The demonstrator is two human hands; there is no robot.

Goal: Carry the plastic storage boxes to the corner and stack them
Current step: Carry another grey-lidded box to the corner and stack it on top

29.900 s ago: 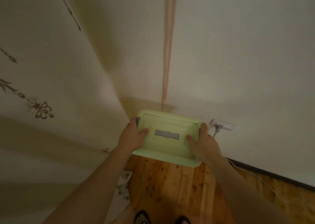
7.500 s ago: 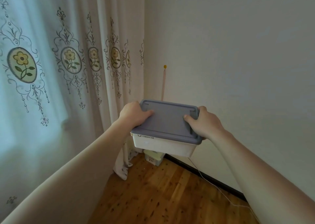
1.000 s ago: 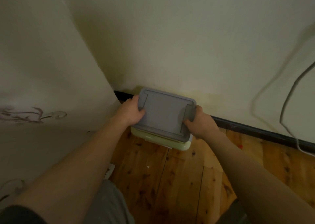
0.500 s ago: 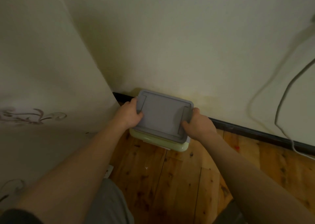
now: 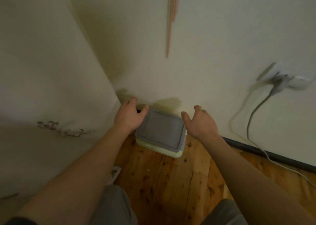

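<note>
Wooden floorboards (image 5: 171,182) meet the wall (image 5: 213,45) at the curtained corner, where the grey-lidded box (image 5: 161,130) now sits on the green-lidded box (image 5: 160,150). Half a second ago I gripped it; now my left hand (image 5: 129,117) and right hand (image 5: 199,123) have let go, fingers spread. This stack looks finished.
</note>
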